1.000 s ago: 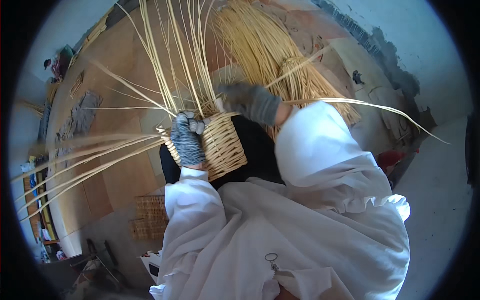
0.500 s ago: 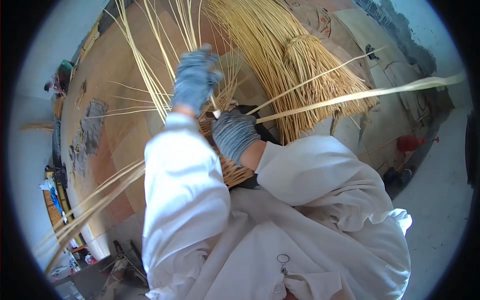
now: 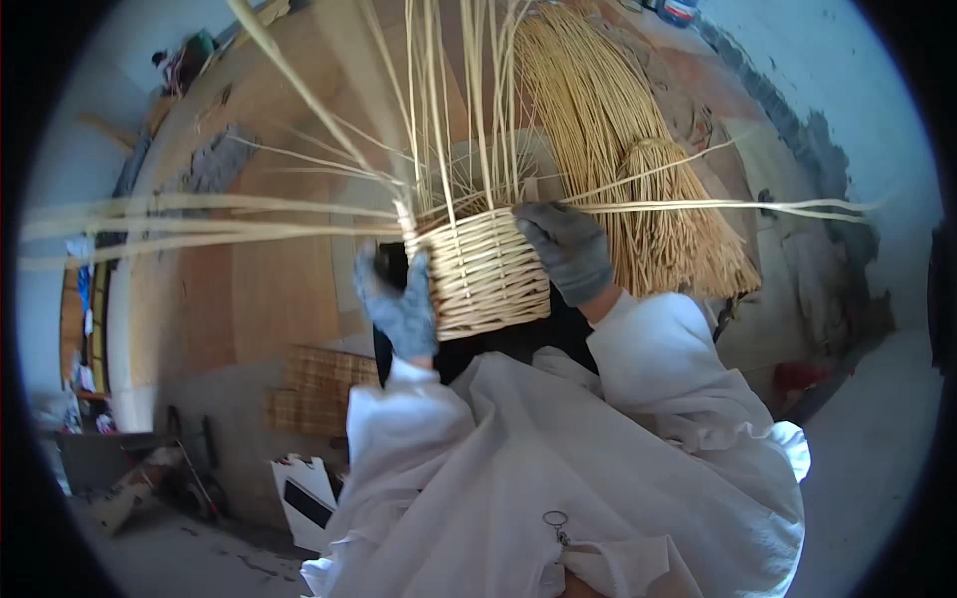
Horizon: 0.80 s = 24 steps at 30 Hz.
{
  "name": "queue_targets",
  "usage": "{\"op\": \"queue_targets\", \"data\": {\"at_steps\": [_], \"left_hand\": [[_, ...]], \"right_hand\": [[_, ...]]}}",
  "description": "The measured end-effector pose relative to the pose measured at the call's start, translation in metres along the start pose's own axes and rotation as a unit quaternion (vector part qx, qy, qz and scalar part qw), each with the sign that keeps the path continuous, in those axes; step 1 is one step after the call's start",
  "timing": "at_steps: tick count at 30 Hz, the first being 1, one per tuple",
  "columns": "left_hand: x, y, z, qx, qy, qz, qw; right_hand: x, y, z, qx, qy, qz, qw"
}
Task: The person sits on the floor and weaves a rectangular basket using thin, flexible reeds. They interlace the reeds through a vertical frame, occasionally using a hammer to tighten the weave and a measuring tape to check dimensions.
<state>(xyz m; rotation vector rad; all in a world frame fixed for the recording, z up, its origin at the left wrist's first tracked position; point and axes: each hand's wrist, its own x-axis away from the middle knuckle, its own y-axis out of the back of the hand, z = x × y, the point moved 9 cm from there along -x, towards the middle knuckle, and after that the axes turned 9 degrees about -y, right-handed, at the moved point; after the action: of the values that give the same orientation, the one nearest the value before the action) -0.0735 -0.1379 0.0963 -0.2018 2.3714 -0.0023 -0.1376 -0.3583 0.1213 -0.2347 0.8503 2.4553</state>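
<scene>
We note the broad, straw-coloured sheaf of thin rods (image 3: 618, 149) at upper right; the pale, long loose strands (image 3: 698, 204) crossing it could snag there if the work were swung round. The box-shaped, pale yellow woven basket (image 3: 488, 274) at centre could, we judge, skew if pressed unevenly. The slender, cream-coloured upright rods (image 3: 478, 120) at upper centre could split or tangle if bent sharply. The right hand (image 3: 568, 249), grey-gloved, rests at the basket's upper right corner; we cannot tell whether its fingers grip. The left hand (image 3: 399, 299), in a blue-grey glove, is spread, fingers released, thumb against the basket's left side; that hold could slip.

Materials: the sheaf is dense, gathered by a tie and flared below it. The basket wall is roughly rectangular, ridged in close horizontal rows. The rods look smooth, the gloves matte.
</scene>
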Motion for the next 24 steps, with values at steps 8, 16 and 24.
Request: {"op": "queue_targets", "data": {"at_steps": [8, 16, 24], "left_hand": [[0.013, 0.002, 0.049, 0.072, 0.093, 0.059, 0.991], [-0.009, 0.008, 0.029, -0.084, -0.020, 0.120, 0.989], [0.000, 0.005, 0.047, 0.049, 0.062, 0.084, 0.993]], "right_hand": [[-0.055, -0.155, 0.060, 0.413, 0.292, 0.242, 0.828], [-0.099, -0.218, 0.044, 0.479, 0.240, 0.384, 0.752], [-0.115, -0.183, 0.074, 0.528, 0.392, 0.399, 0.639]]}}
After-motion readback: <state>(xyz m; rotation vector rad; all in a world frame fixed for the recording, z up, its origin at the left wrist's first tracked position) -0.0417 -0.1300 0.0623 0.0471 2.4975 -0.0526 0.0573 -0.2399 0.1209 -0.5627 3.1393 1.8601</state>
